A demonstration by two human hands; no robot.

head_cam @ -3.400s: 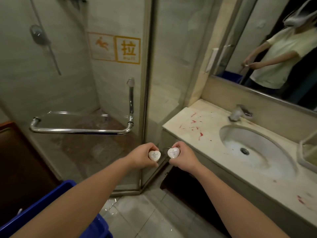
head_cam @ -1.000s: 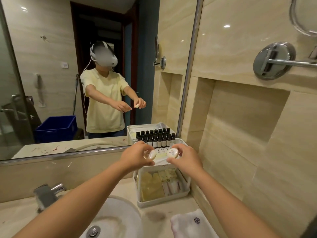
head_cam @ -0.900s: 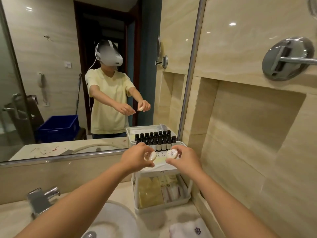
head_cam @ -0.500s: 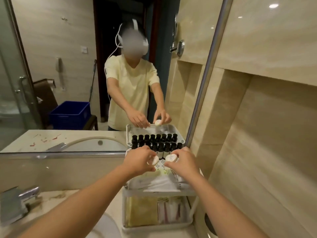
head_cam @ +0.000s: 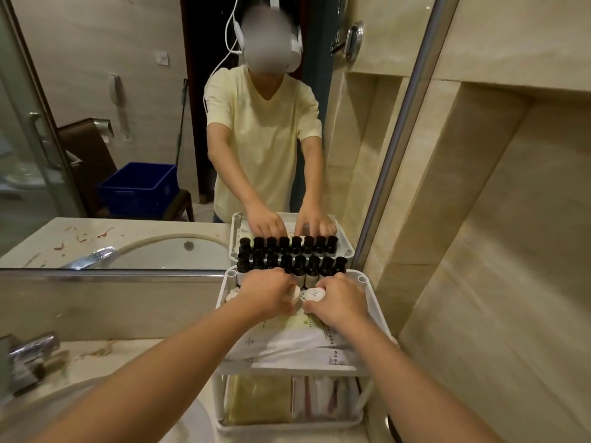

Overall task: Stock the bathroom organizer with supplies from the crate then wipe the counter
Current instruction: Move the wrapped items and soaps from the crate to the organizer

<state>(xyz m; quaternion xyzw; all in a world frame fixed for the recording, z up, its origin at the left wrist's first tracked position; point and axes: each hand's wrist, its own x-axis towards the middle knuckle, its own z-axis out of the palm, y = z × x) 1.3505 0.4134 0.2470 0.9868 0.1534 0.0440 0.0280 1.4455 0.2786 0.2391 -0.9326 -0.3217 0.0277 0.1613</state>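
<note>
Two hands, left (head_cam: 267, 295) and right (head_cam: 339, 300), each pinch a soap (head_cam: 314, 294) low over the organizer (head_cam: 364, 279) top tier, likely to set beside bottles (head_cam: 311, 266).

Bottles (head_cam: 289, 266) behind packets (head_cam: 297, 340) in organizer (head_cam: 367, 286)

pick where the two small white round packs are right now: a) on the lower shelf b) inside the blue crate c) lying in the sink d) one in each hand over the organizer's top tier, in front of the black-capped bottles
d: the left hand and right hand each hold a white pack above the organizer top tier, just in front of the black-capped bottles.
</note>
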